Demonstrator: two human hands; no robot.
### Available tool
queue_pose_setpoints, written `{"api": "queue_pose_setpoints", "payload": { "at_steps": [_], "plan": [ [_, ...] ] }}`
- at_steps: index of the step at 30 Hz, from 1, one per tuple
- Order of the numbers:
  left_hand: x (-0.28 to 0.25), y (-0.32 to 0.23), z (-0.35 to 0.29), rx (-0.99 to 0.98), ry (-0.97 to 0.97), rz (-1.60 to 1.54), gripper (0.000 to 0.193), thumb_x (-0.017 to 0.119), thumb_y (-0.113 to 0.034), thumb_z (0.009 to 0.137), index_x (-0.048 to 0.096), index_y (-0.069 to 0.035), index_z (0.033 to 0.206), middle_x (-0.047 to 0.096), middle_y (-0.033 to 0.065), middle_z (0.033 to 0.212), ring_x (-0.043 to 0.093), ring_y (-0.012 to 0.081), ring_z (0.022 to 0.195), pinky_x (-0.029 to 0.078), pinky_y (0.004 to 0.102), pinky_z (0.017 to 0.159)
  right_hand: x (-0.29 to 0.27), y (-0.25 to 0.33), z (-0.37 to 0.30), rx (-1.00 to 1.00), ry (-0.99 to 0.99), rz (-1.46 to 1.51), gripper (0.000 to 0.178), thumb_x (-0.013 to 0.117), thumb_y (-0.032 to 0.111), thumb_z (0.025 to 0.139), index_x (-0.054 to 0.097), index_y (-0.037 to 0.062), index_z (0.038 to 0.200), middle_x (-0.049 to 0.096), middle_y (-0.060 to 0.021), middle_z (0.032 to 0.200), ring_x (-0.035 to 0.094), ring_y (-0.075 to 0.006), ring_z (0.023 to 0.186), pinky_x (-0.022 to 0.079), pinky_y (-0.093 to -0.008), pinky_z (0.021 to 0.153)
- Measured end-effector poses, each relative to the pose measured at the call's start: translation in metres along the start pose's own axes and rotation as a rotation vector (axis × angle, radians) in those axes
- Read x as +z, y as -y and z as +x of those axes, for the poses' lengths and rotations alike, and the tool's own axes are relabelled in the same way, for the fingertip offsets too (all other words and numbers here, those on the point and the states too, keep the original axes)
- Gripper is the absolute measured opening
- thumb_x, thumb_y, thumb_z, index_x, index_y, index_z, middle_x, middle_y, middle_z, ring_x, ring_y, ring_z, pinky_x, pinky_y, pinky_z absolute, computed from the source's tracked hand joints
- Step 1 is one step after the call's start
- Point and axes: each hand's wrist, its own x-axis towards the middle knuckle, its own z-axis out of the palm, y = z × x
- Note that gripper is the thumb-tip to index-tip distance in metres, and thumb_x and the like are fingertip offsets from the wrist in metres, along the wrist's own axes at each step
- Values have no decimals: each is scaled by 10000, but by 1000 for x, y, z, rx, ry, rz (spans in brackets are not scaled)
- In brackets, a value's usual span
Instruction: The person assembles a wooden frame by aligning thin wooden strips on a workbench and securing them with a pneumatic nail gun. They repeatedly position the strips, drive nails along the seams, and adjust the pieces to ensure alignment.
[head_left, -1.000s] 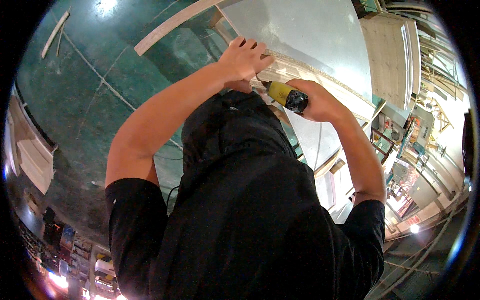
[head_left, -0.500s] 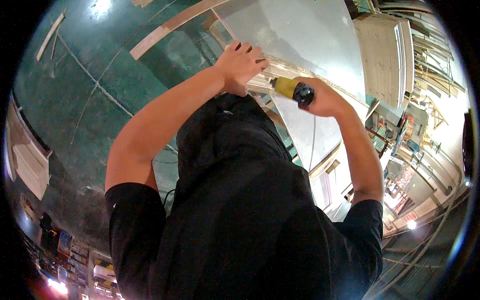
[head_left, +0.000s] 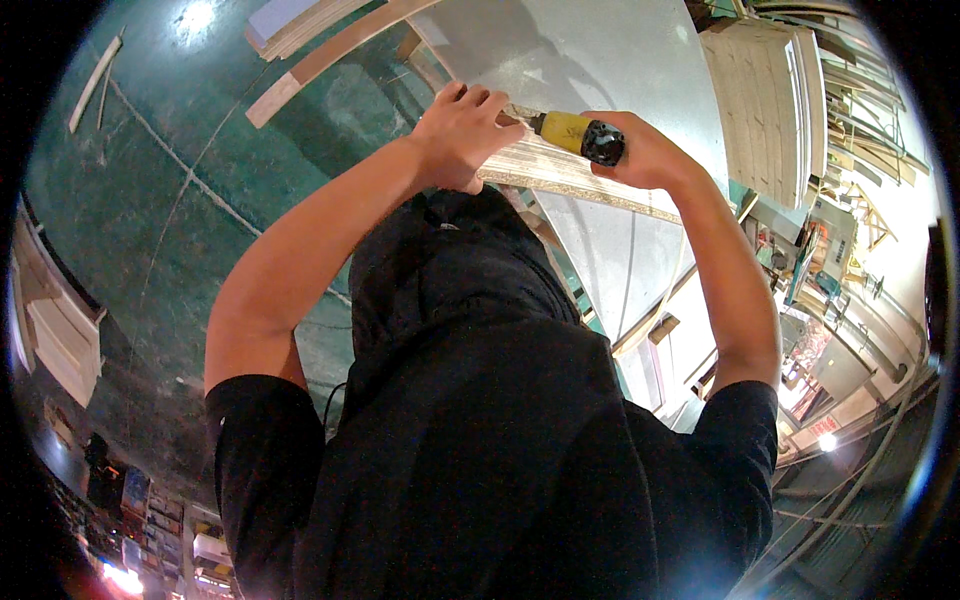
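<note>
My left hand [head_left: 455,138] is closed over the left end of a long bundle of light wooden strips or boards [head_left: 575,172], fingers curled over its far side and the thumb at its near side. My right hand [head_left: 645,152] is wrapped round a yellow power tool [head_left: 565,132] with a black rounded end. The tool's narrow dark nose points left, close to my left fingertips, at the far edge of the wood. The exact kind of tool and its tip cannot be made out. Beneath the wood lies a wide grey panel [head_left: 620,60].
A thick stack of boards [head_left: 762,115] stands at the far right. Past my left hand, a narrow wooden strip [head_left: 330,62] juts out over the green floor [head_left: 180,240], near another pile of boards [head_left: 305,25]. Shelving and clutter line the right side.
My right hand has moved the tool slightly left and away from me, to the wood's far edge. My left hand has shifted a little left, still on the wood's end.
</note>
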Motion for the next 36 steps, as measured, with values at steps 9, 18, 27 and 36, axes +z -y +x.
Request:
{"api": "queue_pose_setpoints", "payload": {
  "at_steps": [9, 18, 27, 36],
  "plan": [
    [5, 4, -2, 25, -66, -11, 936, 891, -317, 543, 603, -245, 1430, 522, 195, 1427, 502, 398, 1341, 350, 539, 1147, -8, 5, 14, -1, 65, -27, 719, 890, 46, 764, 596, 44, 1420, 687, -198, 1292, 693, -300, 1160, 538, -360, 1051],
    [11, 5, -4, 39, -86, -28, 931, 906, -319, 516, 639, -258, 1406, 486, 222, 1457, 463, 423, 1361, 350, 564, 1145, -9, -4, 13, -159, -17, -88, 656, 818, 107, 740, 633, 67, 1367, 695, -214, 1279, 664, -397, 1186, 521, -439, 1073],
    [-5, -8, 4, 20, 4, 36, 825, 927, -333, 582, 668, -313, 1366, 486, 205, 1472, 445, 399, 1390, 327, 546, 1147, 4, -35, -19, -69, -51, -87, 613, 851, 48, 742, 636, 44, 1316, 705, -214, 1203, 669, -398, 1120, 535, -431, 992],
    [-5, -67, 55, -80, 112, 209, 1087, 939, -432, 572, 464, -326, 1544, 417, 203, 1560, 390, 408, 1457, 253, 704, 1183, 67, -172, -163, 191, -116, -50, 456, 803, 3, 754, 667, 64, 1185, 709, -181, 1128, 672, -387, 1106, 530, -468, 961]
  ]
}}
